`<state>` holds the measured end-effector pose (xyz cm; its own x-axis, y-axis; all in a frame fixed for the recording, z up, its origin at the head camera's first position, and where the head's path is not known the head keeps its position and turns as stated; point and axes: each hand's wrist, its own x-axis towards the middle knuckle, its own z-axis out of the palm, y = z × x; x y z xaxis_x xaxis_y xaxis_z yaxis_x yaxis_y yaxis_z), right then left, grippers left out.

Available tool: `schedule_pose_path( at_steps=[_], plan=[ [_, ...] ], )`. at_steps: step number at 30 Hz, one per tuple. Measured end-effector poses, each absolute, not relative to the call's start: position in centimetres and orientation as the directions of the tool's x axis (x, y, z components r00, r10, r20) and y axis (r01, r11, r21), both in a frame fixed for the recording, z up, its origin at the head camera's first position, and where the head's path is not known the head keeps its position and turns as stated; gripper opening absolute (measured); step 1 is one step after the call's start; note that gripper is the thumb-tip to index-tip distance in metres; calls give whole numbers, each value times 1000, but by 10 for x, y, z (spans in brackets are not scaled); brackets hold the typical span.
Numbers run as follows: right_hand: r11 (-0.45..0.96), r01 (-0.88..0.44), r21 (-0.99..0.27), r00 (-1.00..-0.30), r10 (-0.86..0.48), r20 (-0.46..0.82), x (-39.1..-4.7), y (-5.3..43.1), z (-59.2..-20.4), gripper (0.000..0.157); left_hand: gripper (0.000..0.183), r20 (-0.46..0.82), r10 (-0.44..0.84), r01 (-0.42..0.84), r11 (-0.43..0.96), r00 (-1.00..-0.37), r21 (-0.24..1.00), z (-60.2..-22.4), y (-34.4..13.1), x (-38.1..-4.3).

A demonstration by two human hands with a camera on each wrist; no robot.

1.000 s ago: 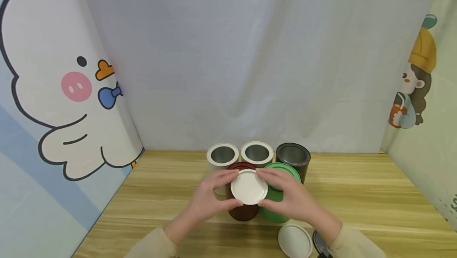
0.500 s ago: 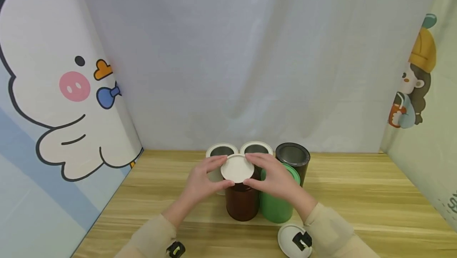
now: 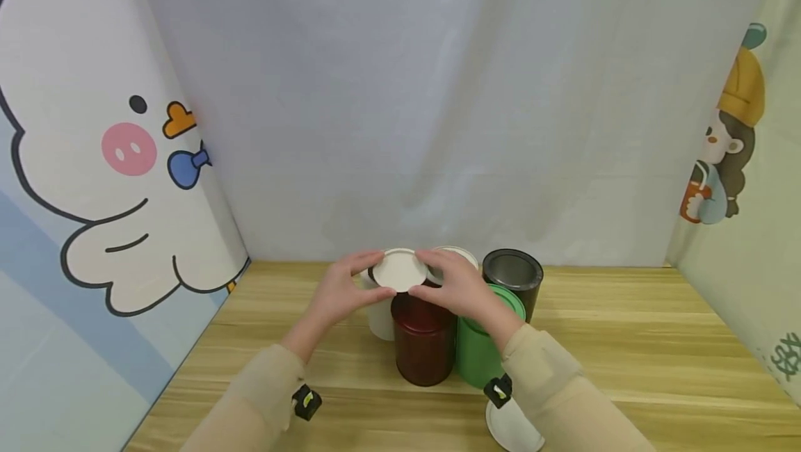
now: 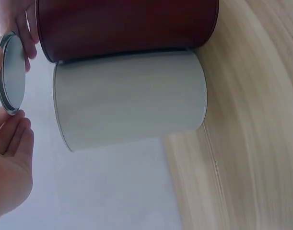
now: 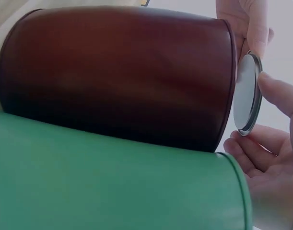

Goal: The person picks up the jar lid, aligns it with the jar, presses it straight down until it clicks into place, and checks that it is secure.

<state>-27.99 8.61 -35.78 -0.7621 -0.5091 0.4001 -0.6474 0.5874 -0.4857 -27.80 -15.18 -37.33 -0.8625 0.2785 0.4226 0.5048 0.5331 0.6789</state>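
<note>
A white round lid [image 3: 400, 271] is held between both hands, above the rear left white can [image 3: 379, 318]. My left hand [image 3: 341, 290] pinches its left edge between fingers and thumb. On the opposite edge, my right hand [image 3: 462, 288] does the same. In the left wrist view, a gap separates the lid [image 4: 14, 72] from the white can's rim [image 4: 62, 108]. Directly in front stands a dark red can [image 3: 425, 348], its top below the hands. The right forearm partly covers a green can [image 3: 478, 351] beside it.
Behind the right hand stands a second white can [image 3: 462, 253], mostly hidden. A black can [image 3: 513, 275] is at the back right. Another white lid [image 3: 512, 428] lies on the wooden table [image 3: 626, 341] near the front, partly under the right sleeve. A grey curtain [image 3: 400, 125] hangs behind.
Both hands have carried the white lid away from me and slightly left, from above the dark red can to above the rear left white can. The cans have stayed put.
</note>
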Motion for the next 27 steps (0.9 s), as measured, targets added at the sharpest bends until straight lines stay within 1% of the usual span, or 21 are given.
schedule_pose_path(
  at_steps=[3,12,16,20,27],
  plan=[
    [603,-631,-489,-776,-510,372,-286,82,-357,63,68,395,277,483,536,-876,693,-373,-155,-283],
    [588,-551,-593,-825,-489,283,-303,73,-361,63,69,339,287,444,561,-896,699,-376,-163,-299],
    [589,-529,-611,-836,-487,254,-308,69,-363,61,68,318,289,429,572,-903,700,-379,-166,-308],
    [609,-523,-596,-838,-494,231,-312,65,-362,60,67,305,294,422,574,-906,702,-381,-169,-313],
    [650,-564,-510,-818,-523,238,-319,60,-365,53,69,284,313,421,595,-906,685,-384,-172,-317]
  ],
)
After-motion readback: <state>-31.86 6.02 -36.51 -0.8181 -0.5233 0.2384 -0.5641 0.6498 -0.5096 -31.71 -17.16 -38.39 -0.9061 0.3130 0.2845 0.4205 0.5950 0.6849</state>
